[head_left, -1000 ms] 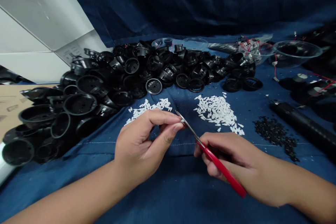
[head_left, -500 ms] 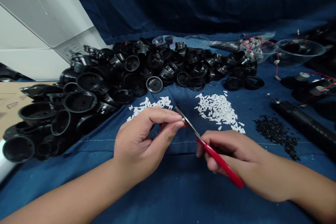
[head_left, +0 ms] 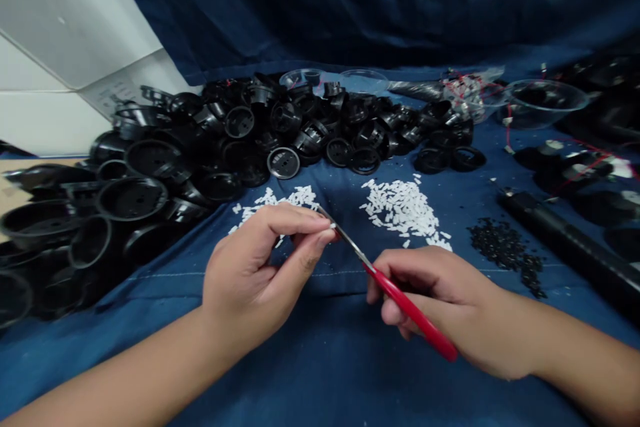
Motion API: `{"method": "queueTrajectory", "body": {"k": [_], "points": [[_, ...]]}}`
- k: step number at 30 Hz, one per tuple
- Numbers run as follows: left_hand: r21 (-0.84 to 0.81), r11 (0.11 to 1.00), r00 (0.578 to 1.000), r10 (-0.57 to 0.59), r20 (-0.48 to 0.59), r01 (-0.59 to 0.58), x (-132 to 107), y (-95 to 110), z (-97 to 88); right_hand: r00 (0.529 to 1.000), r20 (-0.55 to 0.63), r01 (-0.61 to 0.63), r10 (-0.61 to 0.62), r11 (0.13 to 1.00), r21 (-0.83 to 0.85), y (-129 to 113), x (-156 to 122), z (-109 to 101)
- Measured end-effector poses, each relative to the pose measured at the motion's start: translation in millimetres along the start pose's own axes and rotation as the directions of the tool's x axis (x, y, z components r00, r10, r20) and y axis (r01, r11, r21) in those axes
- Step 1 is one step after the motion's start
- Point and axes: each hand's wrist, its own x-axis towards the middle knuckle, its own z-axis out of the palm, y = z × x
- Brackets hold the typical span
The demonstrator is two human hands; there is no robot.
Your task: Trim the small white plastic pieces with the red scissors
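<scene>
Thumb and forefinger of my left hand [head_left: 265, 260] pinch a tiny white plastic piece [head_left: 333, 225], mostly hidden by the fingertips. My right hand [head_left: 445, 307] is wrapped round the red handles of a pair of scissors [head_left: 413, 312]. The scissors' metal blades slant up to the left, and their tips lie at the white piece, next to my left fingertips. Beyond my left hand a pile of small white plastic pieces [head_left: 300, 197] is partly covered by it. A second white pile [head_left: 403, 209] lies behind my right hand.
Many black round plastic housings [head_left: 133, 199] are heaped along the left and back. Small black bits [head_left: 505, 243] and a black cylindrical tool [head_left: 570, 240] lie at the right. Clear plastic bowls [head_left: 547, 97] and red-wired parts [head_left: 470, 93] stand behind, on blue cloth [head_left: 320, 360].
The whole view has shifted slightly, so the scene appears further left. Both hands keep the same hold, with the scissor blades still at the white piece.
</scene>
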Motion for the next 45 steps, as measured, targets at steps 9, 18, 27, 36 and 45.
{"method": "queueTrajectory", "body": {"k": [9, 18, 27, 36, 45], "points": [[0.486, 0.847, 0.953, 0.075, 0.293, -0.216, 18.4, -23.0, -4.5, 0.649, -0.625, -0.109, -0.433, 0.76, -0.64, -3.3, 11.1, -24.7], [0.75, 0.641, 0.971, -0.034, 0.236, -0.16, 14.5, -41.3, -6.8, 0.726, -0.549, -0.219, -0.414, 0.618, -0.755, 6.9, 19.0, -36.1], [0.649, 0.746, 0.953, -0.066, 0.296, -0.15, 11.0, -25.1, -1.8, 0.775, -0.496, -0.239, -0.391, 0.545, -0.804, 4.1, 18.9, -28.5], [0.547, 0.812, 0.914, -0.045, 0.404, -0.202, 6.0, -15.2, 4.6, 0.759, -0.545, -0.254, -0.355, 0.61, -0.751, 1.2, 22.8, -25.0], [0.417, 0.893, 0.92, -0.012, 0.392, -0.166, 3.6, -7.7, 8.2, 0.71, -0.579, -0.157, -0.4, 0.712, -0.684, -0.9, 22.8, -21.5]]}}
